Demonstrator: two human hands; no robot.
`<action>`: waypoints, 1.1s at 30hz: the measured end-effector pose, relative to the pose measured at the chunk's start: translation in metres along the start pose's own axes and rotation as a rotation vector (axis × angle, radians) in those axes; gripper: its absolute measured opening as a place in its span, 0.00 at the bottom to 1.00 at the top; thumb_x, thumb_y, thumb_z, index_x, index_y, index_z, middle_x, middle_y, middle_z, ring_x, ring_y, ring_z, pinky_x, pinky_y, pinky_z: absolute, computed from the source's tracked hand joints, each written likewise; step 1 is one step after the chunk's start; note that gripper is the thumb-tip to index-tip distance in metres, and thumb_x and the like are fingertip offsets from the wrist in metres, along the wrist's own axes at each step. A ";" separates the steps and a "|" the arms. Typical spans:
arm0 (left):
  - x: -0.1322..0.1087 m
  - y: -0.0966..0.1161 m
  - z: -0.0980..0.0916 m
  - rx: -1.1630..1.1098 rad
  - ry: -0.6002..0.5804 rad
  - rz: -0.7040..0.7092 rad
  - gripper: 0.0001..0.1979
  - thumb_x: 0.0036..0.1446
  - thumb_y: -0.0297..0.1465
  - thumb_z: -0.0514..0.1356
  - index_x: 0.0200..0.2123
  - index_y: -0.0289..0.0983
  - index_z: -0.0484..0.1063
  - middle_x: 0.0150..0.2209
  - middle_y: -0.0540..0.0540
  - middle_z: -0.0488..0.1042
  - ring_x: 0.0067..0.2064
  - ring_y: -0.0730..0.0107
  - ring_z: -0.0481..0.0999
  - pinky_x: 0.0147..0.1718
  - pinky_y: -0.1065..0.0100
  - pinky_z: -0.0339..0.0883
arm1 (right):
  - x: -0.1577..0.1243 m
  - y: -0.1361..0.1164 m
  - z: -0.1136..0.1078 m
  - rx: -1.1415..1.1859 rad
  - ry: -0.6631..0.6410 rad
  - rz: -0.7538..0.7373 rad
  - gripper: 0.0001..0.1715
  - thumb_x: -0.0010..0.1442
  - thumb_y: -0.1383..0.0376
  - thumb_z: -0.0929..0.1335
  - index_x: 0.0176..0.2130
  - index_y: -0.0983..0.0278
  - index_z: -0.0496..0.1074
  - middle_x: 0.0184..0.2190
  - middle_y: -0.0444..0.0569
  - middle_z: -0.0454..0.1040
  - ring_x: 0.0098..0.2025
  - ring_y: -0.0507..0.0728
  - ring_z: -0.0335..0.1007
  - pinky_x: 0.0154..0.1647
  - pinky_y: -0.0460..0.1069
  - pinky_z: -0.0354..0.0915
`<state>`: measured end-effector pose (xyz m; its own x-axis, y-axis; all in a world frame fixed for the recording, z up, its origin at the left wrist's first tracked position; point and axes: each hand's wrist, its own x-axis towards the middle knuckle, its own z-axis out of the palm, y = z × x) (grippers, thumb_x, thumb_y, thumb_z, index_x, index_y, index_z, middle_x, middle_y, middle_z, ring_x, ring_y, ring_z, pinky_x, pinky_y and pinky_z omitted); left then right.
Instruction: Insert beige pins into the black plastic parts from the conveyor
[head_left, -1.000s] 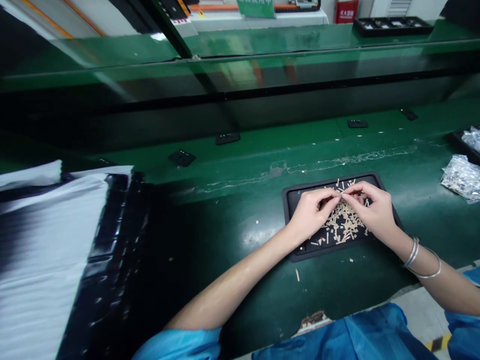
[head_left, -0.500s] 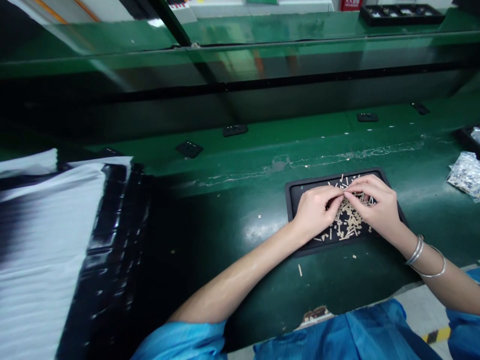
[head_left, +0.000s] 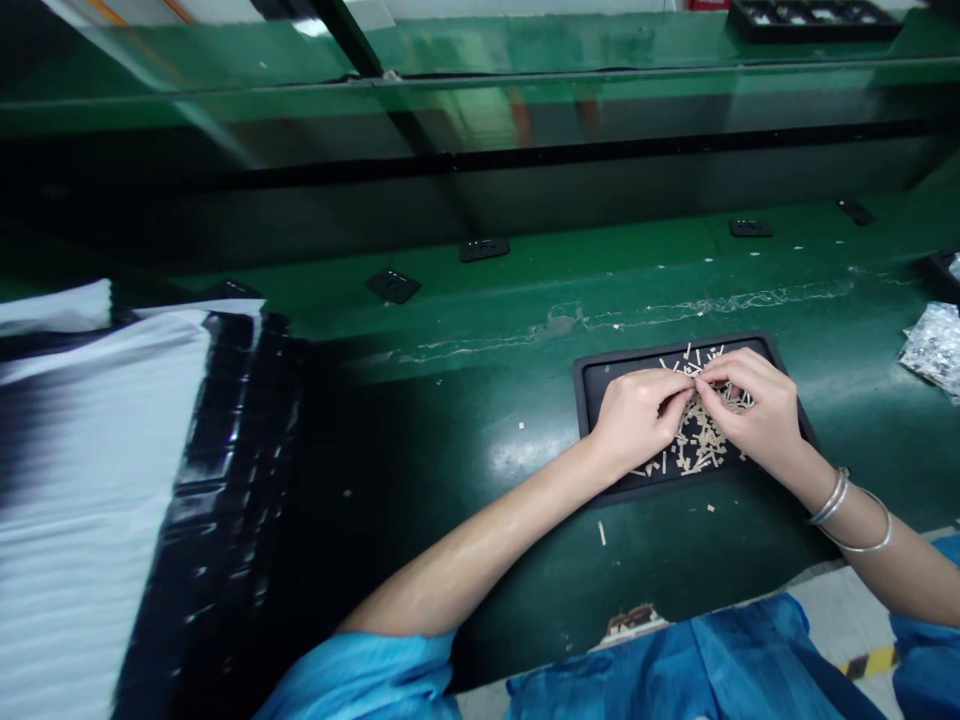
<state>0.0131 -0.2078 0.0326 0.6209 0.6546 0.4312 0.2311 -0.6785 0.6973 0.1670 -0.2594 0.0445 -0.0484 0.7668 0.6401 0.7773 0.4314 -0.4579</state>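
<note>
Over a shallow black tray (head_left: 592, 385) my two hands meet, fingertips touching. My left hand (head_left: 641, 415) is closed in a pinch, thumb against forefinger. My right hand (head_left: 757, 405) pinches at the same spot from the other side. Whatever lies between the fingertips is too small or hidden to name. Beneath them, many small pale beige strips (head_left: 701, 445) lie scattered in the tray, partly covered by the hands. A loose strip (head_left: 601, 533) lies on the green tabletop in front of the tray.
Stacked black trays with white sheeting (head_left: 97, 480) stand at the left. Flat black pieces (head_left: 394, 286) lie along the back of the green table (head_left: 480, 420). A clear bag of small parts (head_left: 932, 350) is at the right. A compartmented black tray (head_left: 814, 20) sits on the raised shelf.
The view has shifted slightly. Both hands stay pinched together over the tray, with barely any movement of the fingers.
</note>
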 end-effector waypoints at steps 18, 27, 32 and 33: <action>0.006 0.002 -0.008 -0.410 -0.044 -0.251 0.08 0.56 0.28 0.58 0.28 0.33 0.76 0.25 0.48 0.75 0.24 0.76 0.67 0.25 0.73 0.60 | 0.002 0.004 -0.005 -0.118 0.055 -0.009 0.07 0.55 0.73 0.67 0.28 0.64 0.69 0.23 0.46 0.73 0.27 0.53 0.67 0.27 0.48 0.63; 0.008 0.003 -0.008 -0.436 0.020 -0.360 0.09 0.59 0.30 0.56 0.32 0.33 0.75 0.20 0.52 0.68 0.22 0.78 0.64 0.23 0.74 0.58 | 0.007 0.009 -0.014 -0.239 0.068 -0.109 0.08 0.56 0.75 0.68 0.35 0.63 0.72 0.27 0.46 0.75 0.30 0.53 0.70 0.31 0.48 0.67; 0.004 0.000 -0.001 -0.268 0.001 -0.161 0.09 0.59 0.26 0.55 0.34 0.34 0.76 0.29 0.47 0.78 0.29 0.73 0.74 0.30 0.73 0.65 | 0.002 0.001 -0.010 -0.207 0.038 -0.243 0.09 0.54 0.75 0.71 0.35 0.63 0.71 0.29 0.48 0.77 0.31 0.54 0.72 0.32 0.48 0.69; 0.003 -0.001 0.000 -0.233 0.018 -0.122 0.09 0.59 0.26 0.55 0.34 0.34 0.77 0.30 0.46 0.79 0.30 0.72 0.76 0.31 0.72 0.66 | 0.002 0.000 -0.009 -0.207 0.031 -0.244 0.09 0.54 0.75 0.71 0.35 0.64 0.70 0.29 0.48 0.77 0.31 0.54 0.72 0.32 0.48 0.69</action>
<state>0.0148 -0.2054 0.0327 0.5854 0.7339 0.3445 0.1233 -0.5006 0.8569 0.1723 -0.2623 0.0513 -0.2326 0.6362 0.7356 0.8561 0.4928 -0.1555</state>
